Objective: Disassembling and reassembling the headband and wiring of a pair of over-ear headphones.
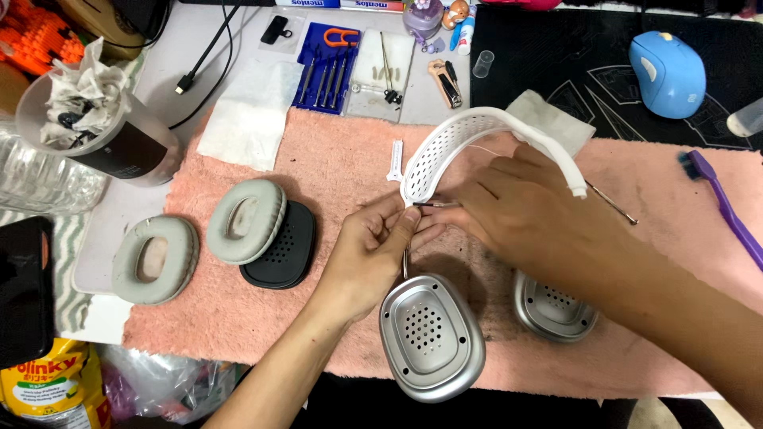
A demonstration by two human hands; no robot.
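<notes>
A pair of silver over-ear headphones with a white perforated mesh headband lies on a pink fluffy towel near the middle of the desk. The left hand pinches the thin metal stem just below the band's end, thumb and fingers closed together on it. The right hand reaches across from the right and grips a slim dark-tipped metal tool between its fingertips, the tip touching the band's lower end just beside the left thumb.

Two silver ear cups show: the near cup lies open side up close to the towel's front edge, and the far cup is partly hidden under the right forearm. Two grey oval ear cushions rest to the left, one leaning on a black perforated oval insert, the other off the towel's left edge on a white mat. Open towel remains between the cushions and the hands.

A small white plastic piece lies just left of the band, and one thin metal rod to its right. Behind the towel sit a blue tray of slim screwdrivers, a blue computer mouse and, at the right edge, a purple toothbrush. A frosted cup stuffed with crumpled tissue stands at the left.
</notes>
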